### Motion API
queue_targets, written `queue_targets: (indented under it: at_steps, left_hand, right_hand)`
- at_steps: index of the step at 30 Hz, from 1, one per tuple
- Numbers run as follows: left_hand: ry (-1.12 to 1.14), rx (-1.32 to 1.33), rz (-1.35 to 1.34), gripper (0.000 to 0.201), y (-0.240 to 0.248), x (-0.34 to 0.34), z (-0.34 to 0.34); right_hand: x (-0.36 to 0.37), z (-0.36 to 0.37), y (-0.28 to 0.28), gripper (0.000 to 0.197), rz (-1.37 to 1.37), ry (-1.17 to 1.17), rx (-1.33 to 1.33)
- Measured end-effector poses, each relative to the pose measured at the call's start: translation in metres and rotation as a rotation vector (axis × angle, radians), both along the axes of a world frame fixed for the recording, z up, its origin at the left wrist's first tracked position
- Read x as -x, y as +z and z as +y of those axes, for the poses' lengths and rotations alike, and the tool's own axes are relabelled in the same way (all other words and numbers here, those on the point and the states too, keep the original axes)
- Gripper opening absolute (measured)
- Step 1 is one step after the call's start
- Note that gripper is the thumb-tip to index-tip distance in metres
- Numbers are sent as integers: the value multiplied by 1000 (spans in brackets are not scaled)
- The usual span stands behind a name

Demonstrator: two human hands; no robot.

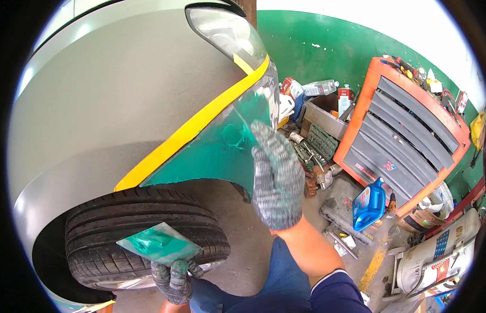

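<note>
My left hand [172, 280], in a grey knitted glove, is closed on the edge of a flat putty board [172, 250] smeared with green filler. The board is held in front of the black tyre [144, 229]. My right hand [278, 175], gloved alike, is at the bumper corner [201, 156], closed on a thin putty spreader [243, 117] seen nearly edge-on and largely hidden by the fingers. Green filler covers the bumper below a strip of yellow masking tape [193, 128], with a thicker ridged patch left of my right fingers. Above the tape lies the grey fender [107, 88].
The headlight [227, 34] sits above the tape. An orange-and-grey tool cabinet [405, 135] stands at the right. A blue oil jug [369, 204], a grey tool case [342, 206] and an open socket set [321, 143] lie about the floor. A white drum [436, 258] is at lower right.
</note>
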State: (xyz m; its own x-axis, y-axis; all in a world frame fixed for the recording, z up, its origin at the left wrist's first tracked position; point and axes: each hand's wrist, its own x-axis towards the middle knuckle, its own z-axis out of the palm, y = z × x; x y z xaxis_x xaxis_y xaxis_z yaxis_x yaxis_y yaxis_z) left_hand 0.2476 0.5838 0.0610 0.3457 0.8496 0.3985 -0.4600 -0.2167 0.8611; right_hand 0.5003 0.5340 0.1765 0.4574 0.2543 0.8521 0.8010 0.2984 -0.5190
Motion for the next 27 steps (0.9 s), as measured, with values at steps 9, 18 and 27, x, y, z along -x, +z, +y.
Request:
queue_targets:
  at_steps: [9, 18, 27]
  left_hand:
    - [18, 36, -14, 66, 1, -1, -3]
    - [26, 51, 0, 71, -4, 3, -2]
    - [57, 29, -18, 62, 0, -3, -1]
  right_hand:
    - [34, 25, -17, 45, -58, -122, -77]
    - [59, 38, -43, 54, -74, -96, -68]
    - [68, 5, -50, 47, -180, -66, 95]
